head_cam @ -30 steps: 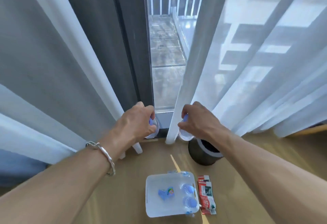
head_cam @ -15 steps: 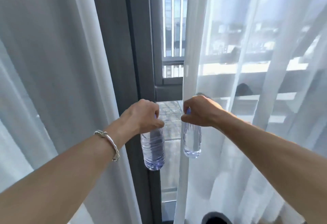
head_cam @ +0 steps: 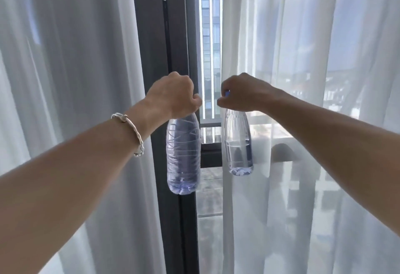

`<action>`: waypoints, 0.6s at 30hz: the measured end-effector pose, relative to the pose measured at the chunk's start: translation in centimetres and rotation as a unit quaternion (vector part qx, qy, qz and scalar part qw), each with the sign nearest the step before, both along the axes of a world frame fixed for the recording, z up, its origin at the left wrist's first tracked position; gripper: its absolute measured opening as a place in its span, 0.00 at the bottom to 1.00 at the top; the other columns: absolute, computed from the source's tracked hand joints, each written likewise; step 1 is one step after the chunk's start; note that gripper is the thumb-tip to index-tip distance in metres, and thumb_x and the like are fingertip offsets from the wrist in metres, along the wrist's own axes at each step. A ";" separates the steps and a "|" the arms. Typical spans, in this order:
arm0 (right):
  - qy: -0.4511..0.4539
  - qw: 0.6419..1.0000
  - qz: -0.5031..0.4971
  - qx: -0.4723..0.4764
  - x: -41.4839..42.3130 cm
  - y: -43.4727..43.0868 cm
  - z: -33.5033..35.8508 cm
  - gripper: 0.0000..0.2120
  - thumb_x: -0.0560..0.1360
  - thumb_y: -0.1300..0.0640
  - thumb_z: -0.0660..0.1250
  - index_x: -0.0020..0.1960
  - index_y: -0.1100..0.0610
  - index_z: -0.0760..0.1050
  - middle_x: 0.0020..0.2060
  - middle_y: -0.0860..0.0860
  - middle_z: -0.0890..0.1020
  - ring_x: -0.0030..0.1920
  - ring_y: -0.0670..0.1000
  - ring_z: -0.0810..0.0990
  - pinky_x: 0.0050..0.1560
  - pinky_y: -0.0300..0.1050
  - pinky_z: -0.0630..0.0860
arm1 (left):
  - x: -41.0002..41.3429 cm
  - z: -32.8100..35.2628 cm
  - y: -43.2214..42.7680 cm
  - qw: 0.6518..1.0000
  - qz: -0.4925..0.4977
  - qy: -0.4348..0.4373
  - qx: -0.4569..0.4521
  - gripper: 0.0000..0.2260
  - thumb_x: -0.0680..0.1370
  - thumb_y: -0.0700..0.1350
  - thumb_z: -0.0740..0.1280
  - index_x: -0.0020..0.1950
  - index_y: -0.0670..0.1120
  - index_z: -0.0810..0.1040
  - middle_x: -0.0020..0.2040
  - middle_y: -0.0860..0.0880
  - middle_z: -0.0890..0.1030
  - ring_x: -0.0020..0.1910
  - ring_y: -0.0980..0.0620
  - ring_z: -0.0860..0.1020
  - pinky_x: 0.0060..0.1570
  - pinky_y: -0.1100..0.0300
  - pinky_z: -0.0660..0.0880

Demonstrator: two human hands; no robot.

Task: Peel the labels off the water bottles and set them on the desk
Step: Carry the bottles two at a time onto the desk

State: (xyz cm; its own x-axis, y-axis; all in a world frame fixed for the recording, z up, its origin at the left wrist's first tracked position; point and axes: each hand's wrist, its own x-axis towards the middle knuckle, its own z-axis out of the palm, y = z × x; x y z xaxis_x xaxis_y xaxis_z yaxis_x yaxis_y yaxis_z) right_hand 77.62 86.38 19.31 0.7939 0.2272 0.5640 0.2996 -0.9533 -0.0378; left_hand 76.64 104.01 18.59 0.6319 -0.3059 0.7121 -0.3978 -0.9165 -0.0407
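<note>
You are holding the left bottle (head_cam: 183, 154) upright in the air before the dark window frame (head_cam: 164, 46), your left hand (head_cam: 173, 96) closing its grip round the neck. The right bottle (head_cam: 239, 143), part full, is hanging near it but apart, your right hand (head_cam: 244, 94) pinching its blue cap (head_cam: 227, 93). A bracelet (head_cam: 129, 133) is circling your left wrist. The left curtain (head_cam: 65, 57) and the right curtain (head_cam: 303, 57) are hanging close behind.

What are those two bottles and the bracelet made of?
The left bottle and right bottle: probably thin clear plastic, glossy; you see straight through them, and the left one has moulded ridges. The bracelet: likely silvery metal, since it glints, though I cannot be sure.
</note>
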 end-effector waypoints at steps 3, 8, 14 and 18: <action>-0.007 1.000 0.017 0.002 -0.6 0.1 0.8 0.10 0.73 0.52 0.64 0.45 0.57 0.80 0.46 0.53 0.81 0.45 0.55 0.80 0.40 0.44 0.75 | -1.0 0.8 0.2 0.999 0.030 0.001 0.034 0.16 0.77 0.48 0.62 0.34 0.39 0.77 0.30 0.47 0.74 0.30 0.48 0.74 0.27 0.63 0.64; 0.000 0.999 0.044 0.012 -1.3 -0.9 1.1 0.09 0.73 0.52 0.65 0.42 0.57 0.78 0.43 0.53 0.80 0.42 0.55 0.81 0.39 0.45 0.76 | -2.3 2.5 -0.5 0.997 0.044 -0.025 0.053 0.16 0.75 0.46 0.62 0.29 0.41 0.71 0.26 0.47 0.71 0.26 0.49 0.70 0.26 0.62 0.62; 0.008 0.995 0.096 -0.023 -0.1 -1.5 -0.2 0.07 0.72 0.54 0.67 0.40 0.58 0.78 0.39 0.52 0.79 0.39 0.54 0.80 0.35 0.42 0.72 | -3.1 2.7 -0.8 0.998 0.059 -0.028 0.016 0.18 0.74 0.44 0.61 0.25 0.42 0.64 0.23 0.48 0.67 0.24 0.49 0.66 0.25 0.62 0.59; 0.035 0.987 0.156 -0.028 0.8 -1.1 -2.0 0.08 0.72 0.56 0.68 0.36 0.58 0.76 0.33 0.49 0.78 0.34 0.51 0.78 0.32 0.40 0.70 | -3.9 1.1 -0.3 0.995 0.099 -0.004 0.019 0.18 0.75 0.45 0.61 0.26 0.43 0.63 0.25 0.47 0.67 0.26 0.47 0.66 0.26 0.62 0.61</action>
State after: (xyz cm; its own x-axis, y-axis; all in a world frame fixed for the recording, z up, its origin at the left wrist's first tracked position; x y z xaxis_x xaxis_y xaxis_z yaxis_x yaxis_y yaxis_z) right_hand 78.44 85.24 17.28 0.7167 0.4953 0.4909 0.5771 -0.8165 -0.0189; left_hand 72.75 103.70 19.69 0.6772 -0.2024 0.7075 -0.2095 -0.9747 -0.0782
